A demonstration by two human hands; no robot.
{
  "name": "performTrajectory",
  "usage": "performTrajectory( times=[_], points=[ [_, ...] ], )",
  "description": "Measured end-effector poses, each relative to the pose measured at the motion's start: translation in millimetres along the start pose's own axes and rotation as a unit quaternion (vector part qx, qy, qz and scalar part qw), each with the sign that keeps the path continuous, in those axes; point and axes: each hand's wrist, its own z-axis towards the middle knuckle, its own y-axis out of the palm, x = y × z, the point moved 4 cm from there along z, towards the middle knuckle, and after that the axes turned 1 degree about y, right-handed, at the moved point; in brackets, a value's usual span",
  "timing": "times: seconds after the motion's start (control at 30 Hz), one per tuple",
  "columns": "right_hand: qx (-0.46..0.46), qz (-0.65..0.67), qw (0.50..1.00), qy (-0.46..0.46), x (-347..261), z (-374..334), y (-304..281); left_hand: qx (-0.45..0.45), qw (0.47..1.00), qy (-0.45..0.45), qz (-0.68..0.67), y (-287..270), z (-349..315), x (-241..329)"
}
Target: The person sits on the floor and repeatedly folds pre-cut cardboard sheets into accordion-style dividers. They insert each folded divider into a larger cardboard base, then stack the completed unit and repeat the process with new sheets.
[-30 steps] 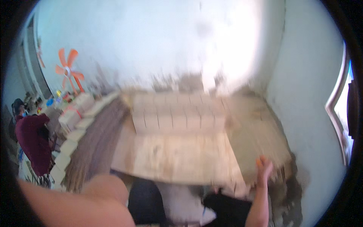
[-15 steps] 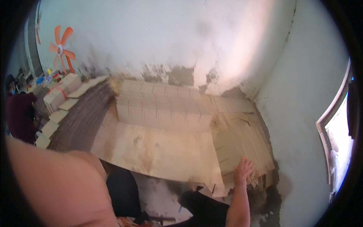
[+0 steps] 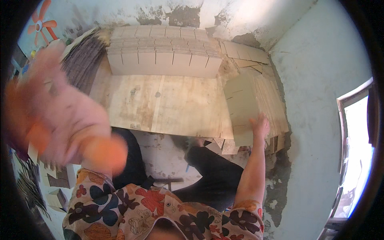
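Observation:
My left hand [image 3: 66, 108] is raised close in front of me at the left, smeared by motion. Orange covers show on some fingertips; whether it holds anything I cannot make out. My right hand [image 3: 262, 125] reaches out to a leaning stack of slotted cardboard sheets [image 3: 242, 106] on the right. It lies at the near part of the stack, thumb apart from the fingers, touching the sheets. At the back of the wooden board [image 3: 180, 106] stands a long row of upright slotted cardboard pieces [image 3: 160, 62].
Dark-edged cardboard sheets [image 3: 85, 56] fan out at the far left, near an orange fan [image 3: 39, 26]. Loose cardboard pieces [image 3: 248, 56] lie at the back right. Stained walls [image 3: 316, 108] enclose the back and right. My dark-trousered legs [image 3: 212, 168] are below the board.
The view has tilted down, showing my patterned shirt. My left arm has swung so its hand is now before me. My right hand stays at the right-hand stack, its fingers less spread.

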Motion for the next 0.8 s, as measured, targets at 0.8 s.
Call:
performTrajectory(
  times=[0.8],
  points=[
    [0.187, 0.279, 0.936, -0.106, -145.1, 73.2, -71.9, -0.344, 0.905, -0.105, 0.228, 302.9, -120.8, -306.4]
  ],
)
